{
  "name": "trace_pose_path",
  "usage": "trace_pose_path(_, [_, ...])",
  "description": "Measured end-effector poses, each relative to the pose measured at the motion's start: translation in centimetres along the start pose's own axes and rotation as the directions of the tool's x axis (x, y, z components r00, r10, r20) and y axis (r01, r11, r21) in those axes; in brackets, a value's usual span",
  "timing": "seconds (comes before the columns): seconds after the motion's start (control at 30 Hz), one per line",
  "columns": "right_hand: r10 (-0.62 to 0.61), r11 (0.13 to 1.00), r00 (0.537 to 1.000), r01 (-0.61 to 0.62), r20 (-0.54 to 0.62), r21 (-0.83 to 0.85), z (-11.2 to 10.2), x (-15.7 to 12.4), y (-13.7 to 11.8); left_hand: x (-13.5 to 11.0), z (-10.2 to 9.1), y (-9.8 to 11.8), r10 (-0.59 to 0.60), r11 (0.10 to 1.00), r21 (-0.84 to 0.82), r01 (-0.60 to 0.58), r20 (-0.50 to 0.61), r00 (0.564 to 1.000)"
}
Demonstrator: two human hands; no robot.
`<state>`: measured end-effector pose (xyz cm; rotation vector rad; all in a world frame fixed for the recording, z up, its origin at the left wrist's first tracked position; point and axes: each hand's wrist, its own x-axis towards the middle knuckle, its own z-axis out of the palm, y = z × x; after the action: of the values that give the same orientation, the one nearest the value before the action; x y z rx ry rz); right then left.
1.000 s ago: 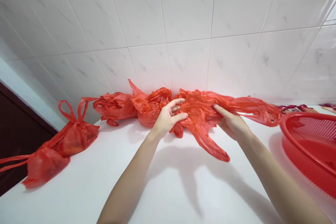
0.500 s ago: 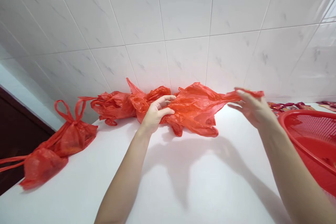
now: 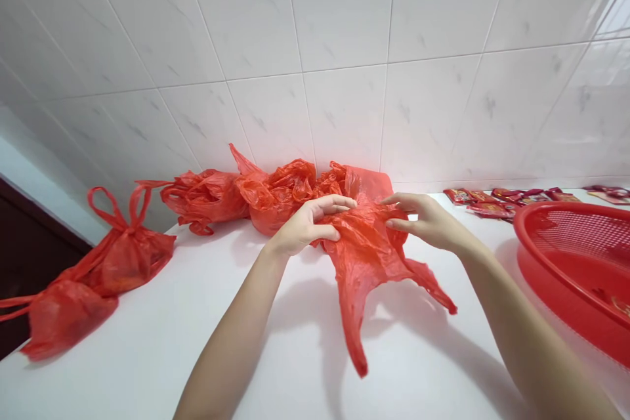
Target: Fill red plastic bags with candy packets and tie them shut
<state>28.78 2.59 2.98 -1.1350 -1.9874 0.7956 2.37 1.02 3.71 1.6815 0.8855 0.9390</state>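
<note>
A crumpled red plastic carrier bag (image 3: 367, 256) lies on the white counter (image 3: 147, 354), its two handles trailing toward me. My left hand (image 3: 310, 226) grips its left side, and my right hand (image 3: 423, 220) pinches its upper right edge between thumb and fingers. Behind my left hand, a bunched red bag (image 3: 278, 197) and another (image 3: 204, 200) rest against the wall. Farther left lie two knotted red bags (image 3: 132, 256) (image 3: 63, 318), with a loop handle standing up on the nearer one.
A round red mesh basket (image 3: 566, 256) sits at the right of the counter. Several red packets (image 3: 502, 203) lie behind it along the white tiled wall (image 3: 344, 26). The counter's left edge drops to a dark area (image 3: 24, 256).
My right hand has come back from the far right and down onto the bag. The bag has swung from lying along the wall to hanging toward me, handles spread.
</note>
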Motion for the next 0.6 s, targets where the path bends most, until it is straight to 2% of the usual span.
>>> trace_pose_path(0.1, [0.062, 0.971, 0.997, -0.071, 0.049, 0.229, -0.9, 0.2, 0.4, -0.2, -1.3, 0.0, 0.056, 0.995, 0.074, -0.060, 0.043, 0.997])
trace_pose_path(0.2, [0.076, 0.910, 0.993, -0.104, 0.086, 0.401, -2.0, -0.1, 0.5, -0.4, -2.7, -0.2, 0.018, 0.994, 0.111, -0.019, 0.011, 1.000])
trace_pose_path(0.3, [0.081, 0.887, 0.989, -0.128, 0.124, 0.444, -2.3, -0.3, 0.4, -0.5, -3.3, -0.2, -0.054, 0.987, 0.148, 0.056, -0.022, 0.998])
trace_pose_path(0.4, [0.096, 0.859, 0.985, -0.155, 0.145, 0.488, -2.2, -0.4, 0.2, -0.6, -3.2, 0.1, -0.072, 0.980, 0.184, 0.073, -0.012, 0.997])
trace_pose_path(0.6, [0.163, 0.792, 0.977, -0.213, 0.139, 0.573, -2.3, -0.5, -0.4, -0.5, -3.1, 0.0, -0.152, 0.979, 0.134, 0.154, -0.018, 0.988])
